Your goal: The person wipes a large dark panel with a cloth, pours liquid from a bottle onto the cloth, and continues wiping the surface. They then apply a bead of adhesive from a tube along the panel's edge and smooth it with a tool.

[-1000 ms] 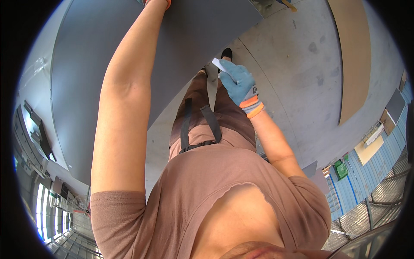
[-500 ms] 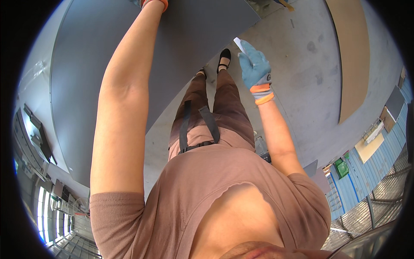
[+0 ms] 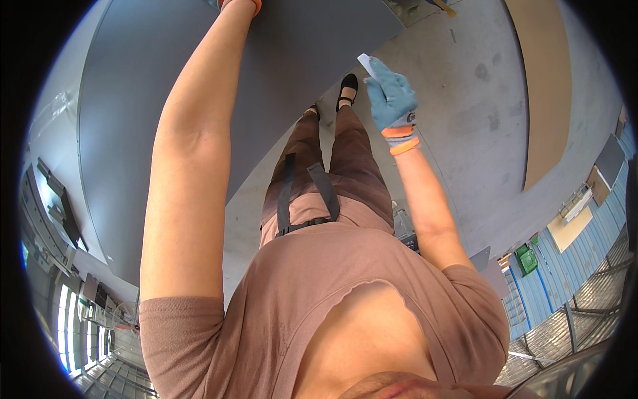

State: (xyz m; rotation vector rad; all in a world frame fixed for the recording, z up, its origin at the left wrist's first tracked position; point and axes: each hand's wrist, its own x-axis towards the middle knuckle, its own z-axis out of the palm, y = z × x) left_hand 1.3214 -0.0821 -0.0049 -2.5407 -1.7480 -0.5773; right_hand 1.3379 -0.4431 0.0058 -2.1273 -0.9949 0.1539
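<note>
A large flat dark grey panel [image 3: 306, 40] spreads across the upper left. My left arm reaches over it, and my left hand [image 3: 216, 4], in a blue-grey glove with an orange cuff, is mostly cut off by the top edge, so its fingers are hidden. Off the panel's right side, above the floor, is my right hand [image 3: 393, 96] in a blue-coated glove. Its fingers are closed round a small flat white piece [image 3: 365, 64], whose end sticks out past the fingertips; the exact kind does not show.
Concrete floor [image 3: 458, 86] lies right of the panel, under my feet. A long brown board [image 3: 548, 86] stands out at the far right. Beyond it are a blue corrugated wall [image 3: 581, 253] and a green bin [image 3: 527, 260]. A fan [image 3: 125, 316] shows at lower left.
My right hand has shifted slightly up and left with the white piece still in it. My left arm has hardly moved.
</note>
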